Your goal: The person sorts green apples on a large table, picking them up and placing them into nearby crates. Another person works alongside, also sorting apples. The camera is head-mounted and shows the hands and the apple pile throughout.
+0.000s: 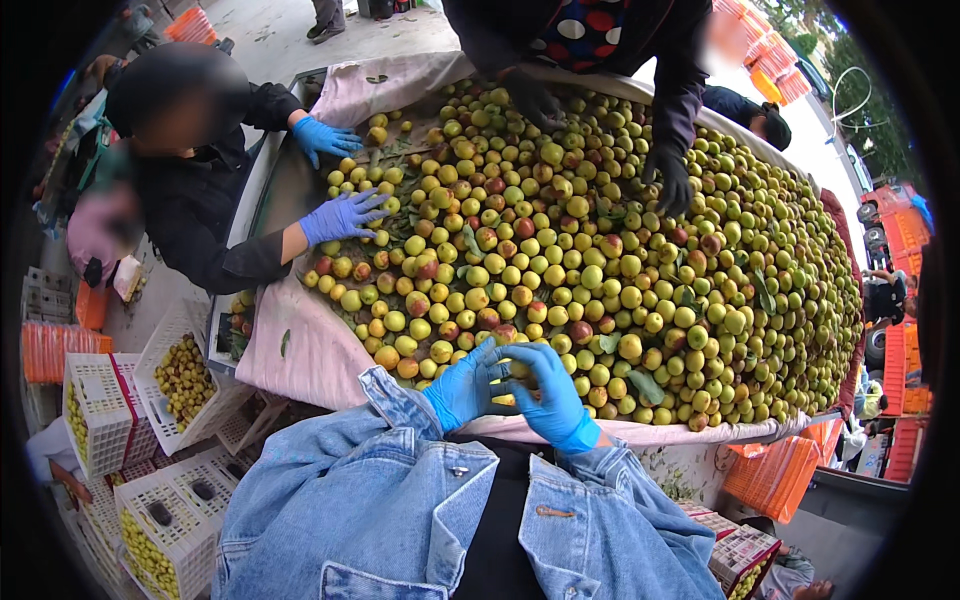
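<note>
My left hand (462,390), in a blue glove, is raised over the near edge of the table, fingers bent and partly hidden; what it holds is unclear. Beside it, my right hand (538,395), gloved alike, curls around a small yellow fruit (518,368). Beyond both lies a broad heap of yellow-green, partly red fruit (590,280) with scattered leaves (645,388), on a table lined with pink cloth (300,350).
A co-worker (190,180) in blue and purple gloves works at left; another (590,40) in dark gloves leans from the far side. White crates of fruit (175,385) stand lower left; orange crates (760,480) sit at right. More people crouch around the edges.
</note>
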Motion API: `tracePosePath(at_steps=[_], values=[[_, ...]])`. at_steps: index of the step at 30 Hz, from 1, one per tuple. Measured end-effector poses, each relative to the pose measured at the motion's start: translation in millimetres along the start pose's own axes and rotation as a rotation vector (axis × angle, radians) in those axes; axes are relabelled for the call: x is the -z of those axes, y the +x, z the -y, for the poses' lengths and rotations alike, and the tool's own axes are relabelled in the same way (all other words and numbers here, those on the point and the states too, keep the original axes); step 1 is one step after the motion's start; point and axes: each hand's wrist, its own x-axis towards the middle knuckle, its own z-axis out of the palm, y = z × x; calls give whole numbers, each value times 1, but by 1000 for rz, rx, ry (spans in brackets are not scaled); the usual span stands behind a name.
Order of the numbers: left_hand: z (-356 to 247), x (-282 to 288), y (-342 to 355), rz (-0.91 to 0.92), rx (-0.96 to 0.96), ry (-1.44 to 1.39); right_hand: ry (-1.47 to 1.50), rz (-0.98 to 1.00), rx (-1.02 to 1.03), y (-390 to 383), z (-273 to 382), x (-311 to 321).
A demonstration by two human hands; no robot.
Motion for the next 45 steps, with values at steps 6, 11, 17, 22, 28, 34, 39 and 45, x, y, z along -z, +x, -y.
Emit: tracePosePath(at_steps=[6,11,17,22,28,34,39,45], values=[[-11,3,-62,-472,-330,-268,-429,357,450,26,1,-57],[-24,82,-185,-416,-558,-515,-442,322,282,29,-13,-48],[-106,208,-416,-914,-1634,-422,-498,200,11,-1,-47,-15],[-156,121,-437,-1332,-1587,-292,-801,-32,-205,-30,-94,23],[-137,99,-275,-1007,-1185,678,-915,112,-798,-37,-125,18],[-81,49,-103,-350,-481,1721,-932,22,-507,7,-132,-14],[-66,43,-9,-85,-322,2561,-852,74,-237,61,-143,-40],[-94,80,-13,-247,-157,2851,-621,-258,-327,-20,-126,52]])
